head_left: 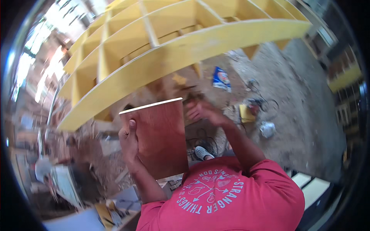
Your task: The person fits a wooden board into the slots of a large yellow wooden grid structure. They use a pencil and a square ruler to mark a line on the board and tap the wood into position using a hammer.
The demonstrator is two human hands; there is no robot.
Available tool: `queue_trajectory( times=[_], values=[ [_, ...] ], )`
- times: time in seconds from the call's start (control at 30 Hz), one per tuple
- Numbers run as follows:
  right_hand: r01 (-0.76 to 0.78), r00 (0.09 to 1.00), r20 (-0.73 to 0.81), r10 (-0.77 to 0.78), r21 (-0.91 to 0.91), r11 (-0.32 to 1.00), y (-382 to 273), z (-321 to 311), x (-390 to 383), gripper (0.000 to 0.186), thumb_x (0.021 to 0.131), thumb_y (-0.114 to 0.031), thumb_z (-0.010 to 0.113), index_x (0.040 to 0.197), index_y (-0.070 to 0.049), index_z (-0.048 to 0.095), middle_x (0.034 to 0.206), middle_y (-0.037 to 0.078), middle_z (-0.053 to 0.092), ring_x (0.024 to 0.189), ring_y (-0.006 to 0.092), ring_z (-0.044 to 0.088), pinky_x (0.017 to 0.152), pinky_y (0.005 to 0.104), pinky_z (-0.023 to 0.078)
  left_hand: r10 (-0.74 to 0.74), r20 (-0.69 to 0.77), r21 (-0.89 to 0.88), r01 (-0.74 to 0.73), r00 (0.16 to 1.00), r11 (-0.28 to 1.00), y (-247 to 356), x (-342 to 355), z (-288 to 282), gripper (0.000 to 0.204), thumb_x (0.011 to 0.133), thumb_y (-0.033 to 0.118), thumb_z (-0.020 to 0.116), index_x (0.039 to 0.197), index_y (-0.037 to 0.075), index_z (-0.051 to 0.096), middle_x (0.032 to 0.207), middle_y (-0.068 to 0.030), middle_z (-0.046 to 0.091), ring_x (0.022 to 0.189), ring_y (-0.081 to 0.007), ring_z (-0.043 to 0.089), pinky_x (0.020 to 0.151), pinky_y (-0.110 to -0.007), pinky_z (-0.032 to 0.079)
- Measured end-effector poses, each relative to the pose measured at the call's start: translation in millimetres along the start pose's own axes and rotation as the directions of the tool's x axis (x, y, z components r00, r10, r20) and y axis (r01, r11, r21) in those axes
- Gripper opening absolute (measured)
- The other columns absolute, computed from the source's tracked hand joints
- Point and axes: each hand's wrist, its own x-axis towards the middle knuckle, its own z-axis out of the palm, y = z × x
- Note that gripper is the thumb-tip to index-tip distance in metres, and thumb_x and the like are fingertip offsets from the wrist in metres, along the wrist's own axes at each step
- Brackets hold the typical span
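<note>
A reddish-brown wooden panel (pixel 160 134) with a pale top edge stands tilted in front of my body. My left hand (pixel 130 138) grips its left edge, the thumb lying on the brown face and the other fingers behind it. Just off the panel's upper right edge is my right hand (pixel 202 111), smeared by motion. Its fingers look bent, but I cannot make out whether they hold anything. Beyond both hands stretches a large yellow wooden grid frame (pixel 185 40) with a curved front board and open cells.
On the dusty floor lie a blue packet (pixel 221 79), a yellow block-shaped thing (pixel 246 113) beside dark cables (pixel 269 106), and a crumpled silvery bag (pixel 267 129). My shoe (pixel 202 153) shows below the panel. Boards and clutter (pixel 111 213) fill the lower left.
</note>
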Motion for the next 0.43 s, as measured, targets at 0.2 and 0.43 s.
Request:
queue_trajectory(
  times=[0.2,0.43],
  values=[
    [0.019,0.951,-0.300,-0.074,-0.182,0.983,16,-20,-125,0.028,0.096,-0.019,0.065,0.117,-0.002,0.065,0.104,0.005,0.069,0.098,0.0113,0.062,0.089,0.0276,0.048,0.087,0.562,-0.008,-0.100,0.822,0.995,59,21,172,0.047,0.094,0.044,0.064,0.106,-0.001,0.067,0.087,-0.0001,0.064,0.080,-0.0097,0.055,0.070,-0.029,0.048],
    [0.268,0.729,-0.673,-0.122,0.118,0.956,-31,-79,-240,0.041,0.094,-0.023,0.066,0.129,-0.002,0.060,0.125,0.016,0.066,0.119,0.0346,0.061,0.108,0.0429,0.044,0.352,0.639,0.178,-0.576,0.684,0.797,38,16,385,0.063,0.084,0.039,0.077,0.130,0.001,0.056,0.115,-0.0190,0.068,0.104,-0.0286,0.066,0.091,-0.038,0.050]
  ],
)
